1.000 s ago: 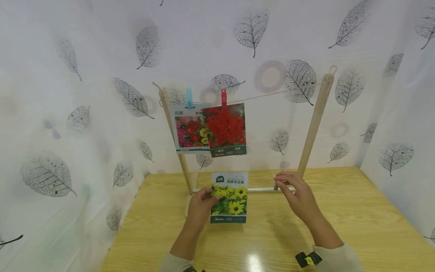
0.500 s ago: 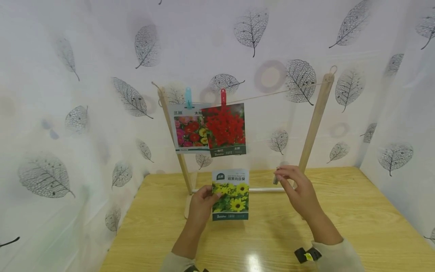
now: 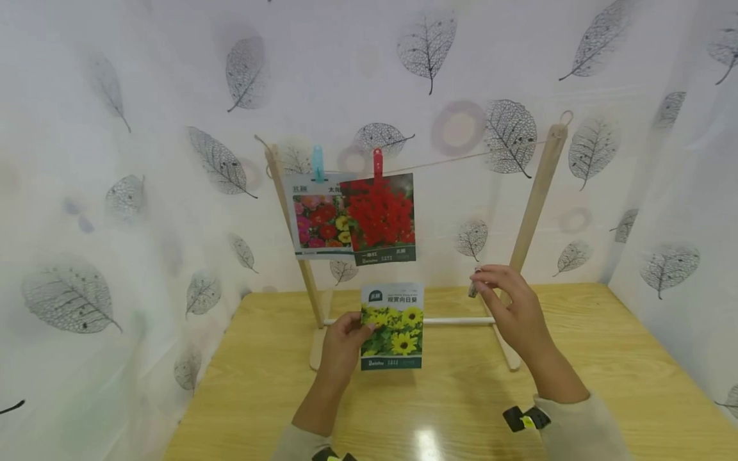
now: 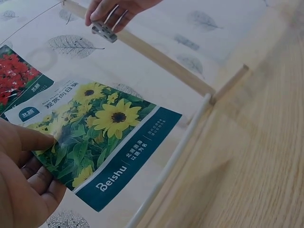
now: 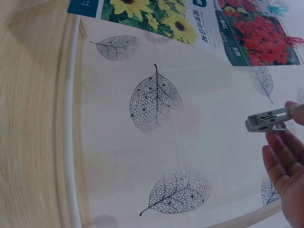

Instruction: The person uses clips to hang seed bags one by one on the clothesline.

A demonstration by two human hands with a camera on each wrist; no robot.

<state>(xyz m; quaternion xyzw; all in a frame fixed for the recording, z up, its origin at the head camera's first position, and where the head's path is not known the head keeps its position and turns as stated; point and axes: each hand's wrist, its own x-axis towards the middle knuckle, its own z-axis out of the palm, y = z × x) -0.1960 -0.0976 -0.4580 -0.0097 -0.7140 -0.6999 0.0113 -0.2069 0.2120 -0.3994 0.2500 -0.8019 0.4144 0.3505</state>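
My left hand (image 3: 341, 349) pinches the left edge of a seed packet (image 3: 393, 326) with yellow sunflowers, held upright below the string. To the right, my right hand (image 3: 513, 307) pinches a grey clothespin (image 3: 474, 283) between thumb and fingers, apart from the packet. In the right wrist view the clothespin (image 5: 267, 119) points away from the fingertips. Two packets hang on the string (image 3: 450, 160): one with mixed flowers (image 3: 319, 221) under a light blue clothespin (image 3: 318, 164), and one with red flowers (image 3: 380, 218) under a red clothespin (image 3: 378, 162). The red one partly covers the mixed one.
The string runs between a left wooden post (image 3: 308, 282) and a right wooden post (image 3: 539, 198). A white rod (image 3: 455, 321) joins the posts low down. The frame stands on a wood-grain table (image 3: 461, 410). A leaf-patterned curtain (image 3: 369, 77) surrounds it.
My right hand has risen slightly with the grey clothespin. My left hand has lifted the sunflower packet a little. The hanging packets keep their places on the string.
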